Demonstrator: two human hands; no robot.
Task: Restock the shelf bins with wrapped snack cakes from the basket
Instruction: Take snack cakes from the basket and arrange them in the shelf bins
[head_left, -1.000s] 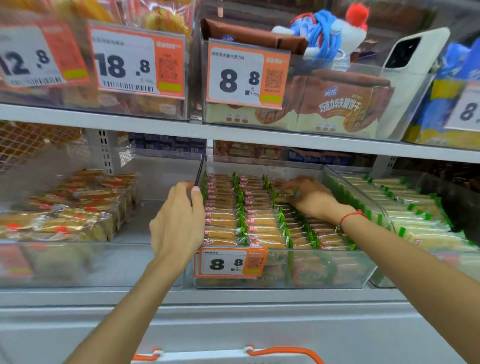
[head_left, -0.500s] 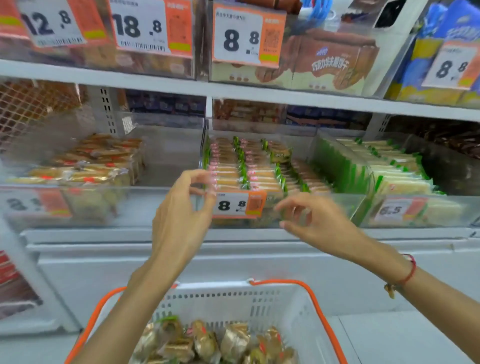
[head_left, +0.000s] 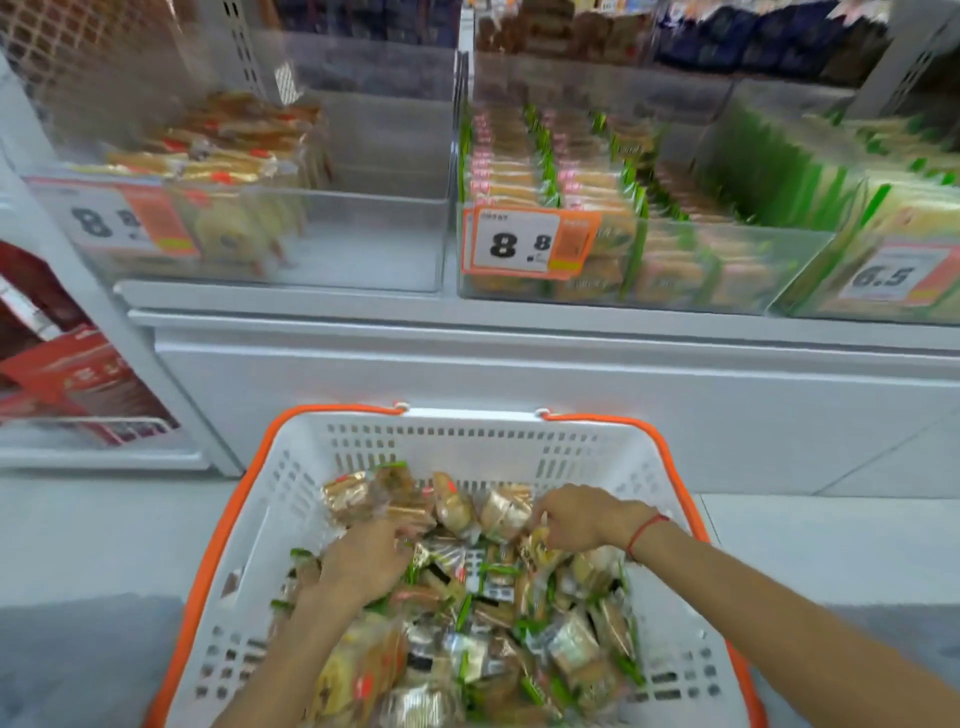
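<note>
A white basket (head_left: 467, 441) with orange handles stands on the floor below the shelf, heaped with wrapped snack cakes (head_left: 493, 629) in gold, clear and green wrappers. Both my hands are down inside it. My left hand (head_left: 363, 564) lies on the left of the heap, its fingertips buried among the packets, so its hold is hidden. My right hand (head_left: 582, 514), with a red cord at the wrist, curls its fingers round a gold-wrapped cake (head_left: 537, 545) near the back of the heap. Above, the clear middle bin (head_left: 675, 270) holds tight rows of green-edged cakes.
A clear bin (head_left: 363, 244) at the left is part filled, with cakes only on its left side. Another bin (head_left: 810, 280) of green packets stands at the right. Orange price labels (head_left: 524, 244) hang on the bin fronts. Red boxes (head_left: 67, 379) sit low at the far left.
Both hands have left the middle shelf bin and dropped into the basket. The view has tilted down from the shelves to the basket.
</note>
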